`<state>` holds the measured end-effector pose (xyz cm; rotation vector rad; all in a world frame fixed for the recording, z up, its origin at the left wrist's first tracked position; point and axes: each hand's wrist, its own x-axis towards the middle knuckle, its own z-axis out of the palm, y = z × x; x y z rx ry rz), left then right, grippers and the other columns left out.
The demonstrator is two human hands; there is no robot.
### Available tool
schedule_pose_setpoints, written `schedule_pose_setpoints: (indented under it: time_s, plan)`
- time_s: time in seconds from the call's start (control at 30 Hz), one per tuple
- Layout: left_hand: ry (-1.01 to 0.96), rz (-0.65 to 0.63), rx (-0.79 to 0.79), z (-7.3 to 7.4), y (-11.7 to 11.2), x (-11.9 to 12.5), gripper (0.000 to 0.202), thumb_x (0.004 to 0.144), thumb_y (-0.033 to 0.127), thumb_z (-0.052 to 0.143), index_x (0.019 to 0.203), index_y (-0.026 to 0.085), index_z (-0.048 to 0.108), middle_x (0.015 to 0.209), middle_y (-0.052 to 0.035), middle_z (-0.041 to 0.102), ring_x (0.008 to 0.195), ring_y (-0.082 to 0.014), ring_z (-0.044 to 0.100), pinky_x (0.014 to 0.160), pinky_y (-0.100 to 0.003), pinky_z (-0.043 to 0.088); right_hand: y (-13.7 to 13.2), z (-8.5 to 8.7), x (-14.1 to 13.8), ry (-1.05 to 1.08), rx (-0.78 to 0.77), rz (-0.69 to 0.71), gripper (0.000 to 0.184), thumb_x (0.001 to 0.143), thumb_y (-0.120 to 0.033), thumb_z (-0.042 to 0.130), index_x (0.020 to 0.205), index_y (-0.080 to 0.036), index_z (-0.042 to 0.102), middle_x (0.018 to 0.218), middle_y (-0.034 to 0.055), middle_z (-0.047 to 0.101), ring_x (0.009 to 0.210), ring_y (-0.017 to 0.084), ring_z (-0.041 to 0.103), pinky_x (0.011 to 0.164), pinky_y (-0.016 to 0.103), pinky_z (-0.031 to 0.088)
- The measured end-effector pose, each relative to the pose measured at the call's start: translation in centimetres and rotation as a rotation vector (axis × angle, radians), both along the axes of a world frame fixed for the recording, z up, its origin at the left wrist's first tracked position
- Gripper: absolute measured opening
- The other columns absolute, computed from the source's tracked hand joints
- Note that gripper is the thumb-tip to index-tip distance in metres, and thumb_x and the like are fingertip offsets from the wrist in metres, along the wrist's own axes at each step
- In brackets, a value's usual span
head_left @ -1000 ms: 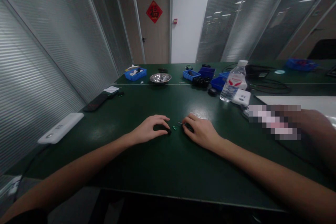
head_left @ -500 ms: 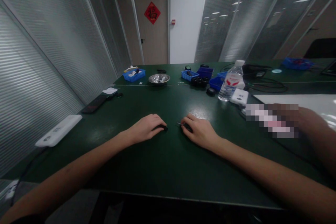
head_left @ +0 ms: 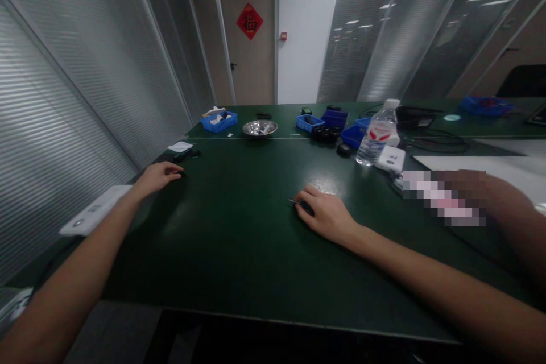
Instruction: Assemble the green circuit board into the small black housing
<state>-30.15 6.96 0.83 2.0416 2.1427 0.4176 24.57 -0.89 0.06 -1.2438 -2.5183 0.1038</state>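
Observation:
My right hand [head_left: 322, 210] rests on the green table [head_left: 239, 261], its fingers curled round a small black tool [head_left: 306, 207]. A thin metal tip sticks out to the left past the fingertips; most of the tool is hidden in the palm. Far to the left, my left hand [head_left: 157, 176] reaches forward low over the table with fingers stretched and a gap between thumb and fingers; I see nothing held there. Just beyond its fingertips lie small black parts [head_left: 194, 154] and a white paper [head_left: 180, 147].
A white device [head_left: 91, 213] lies under the left forearm. Farther back stand a metal bowl [head_left: 260, 128], blue trays [head_left: 219, 121] and black round parts [head_left: 326, 134]. A water bottle [head_left: 377, 133] and a white box [head_left: 390, 159] stand right. Another person's arm [head_left: 512, 196] reaches in there.
My left hand has moved left and forward from the middle of the table toward the black parts. The black piece it held earlier no longer shows. My right hand stays in place.

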Motion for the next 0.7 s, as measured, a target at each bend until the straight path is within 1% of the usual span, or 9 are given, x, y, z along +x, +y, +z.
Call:
schedule_pose_setpoints:
  time_s: [0.1,0.2,0.33,0.43,0.57,0.7]
  plan:
    - [-0.006,0.053,-0.027,0.0,0.1,-1.9,0.046,0.077,0.044,0.067,0.114,0.019,0.077,0.105,-0.0089,0.078,0.097,-0.029,0.071,0.086,-0.035,0.054,0.0,0.0,0.1,0.005,0.001,0.009,0.021,0.101,-0.035,0.051,0.113,-0.024,0.064,0.109,0.0043,0.063,0.079,0.016,0.062,0.066,0.028,0.043]
    - [-0.001,0.066,-0.028,-0.1,0.1,-2.4,0.046,0.077,0.046,0.067,0.114,0.021,0.078,0.106,-0.0078,0.078,0.098,-0.0293,0.072,0.086,-0.035,0.054,0.0,0.0,0.1,0.006,-0.002,0.009,0.022,0.101,-0.035,0.05,0.113,-0.023,0.064,0.109,0.0045,0.063,0.079,0.016,0.062,0.065,0.028,0.043]
    - [0.027,0.059,-0.022,-0.2,0.2,-2.5,0.045,0.078,0.046,0.067,0.116,0.023,0.078,0.108,-0.0072,0.078,0.098,-0.0294,0.072,0.086,-0.035,0.053,-0.1,0.1,0.1,0.008,-0.004,0.005,0.022,0.102,-0.035,0.05,0.112,-0.023,0.064,0.109,0.0043,0.063,0.079,0.016,0.062,0.065,0.028,0.043]
    - [0.057,0.05,0.029,-0.2,0.0,-2.4,0.043,0.079,0.044,0.069,0.116,0.024,0.078,0.111,-0.008,0.077,0.097,-0.0301,0.072,0.086,-0.036,0.053,-0.1,0.2,0.1,0.004,-0.009,0.002,0.021,0.101,-0.035,0.051,0.113,-0.023,0.064,0.109,0.0043,0.063,0.079,0.015,0.062,0.065,0.028,0.043]
    - [0.088,0.017,0.09,-0.1,-0.3,-2.0,0.036,0.081,0.041,0.07,0.111,0.024,0.08,0.115,-0.0077,0.076,0.098,-0.0304,0.072,0.089,-0.037,0.053,-0.1,0.1,0.0,0.008,-0.008,0.005,0.022,0.101,-0.035,0.051,0.113,-0.023,0.064,0.11,0.0045,0.063,0.079,0.015,0.062,0.065,0.028,0.043]
    - [0.101,0.016,0.088,0.0,-0.3,-1.7,0.035,0.083,0.036,0.068,0.113,0.023,0.08,0.119,-0.008,0.076,0.102,-0.0306,0.071,0.092,-0.037,0.051,0.0,0.0,0.0,0.003,-0.01,0.001,0.022,0.101,-0.036,0.05,0.113,-0.023,0.064,0.11,0.0045,0.063,0.078,0.015,0.062,0.064,0.027,0.042]
